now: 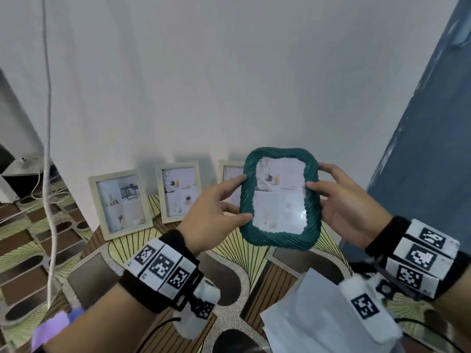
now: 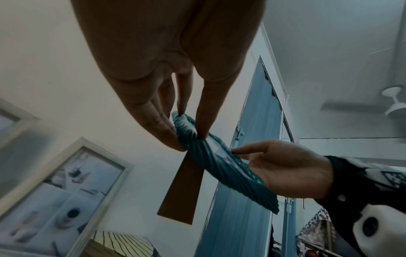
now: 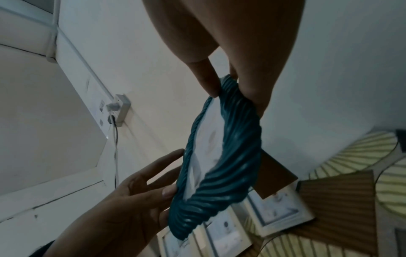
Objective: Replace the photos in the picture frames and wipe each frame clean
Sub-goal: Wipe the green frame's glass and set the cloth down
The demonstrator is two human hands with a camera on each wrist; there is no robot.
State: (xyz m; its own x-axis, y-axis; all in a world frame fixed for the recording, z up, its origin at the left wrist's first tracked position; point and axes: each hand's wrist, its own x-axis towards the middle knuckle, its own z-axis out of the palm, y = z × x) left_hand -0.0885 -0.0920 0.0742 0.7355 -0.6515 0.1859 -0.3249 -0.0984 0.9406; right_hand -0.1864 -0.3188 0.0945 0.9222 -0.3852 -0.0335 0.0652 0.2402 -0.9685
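While the left hand and right hand pinch the teal frame by its side rims, upright above the table, we judge its photo fitted, so standing it among the pale frames comes next.

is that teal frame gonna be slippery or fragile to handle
The teal frame is probably not slippery: its ridged, rope-like rim gives the left hand and right hand grip at the edges. It looks stiff, keeping its shape held by its sides. The glossy pane reflects light, so it may be breakable and smudge easily.
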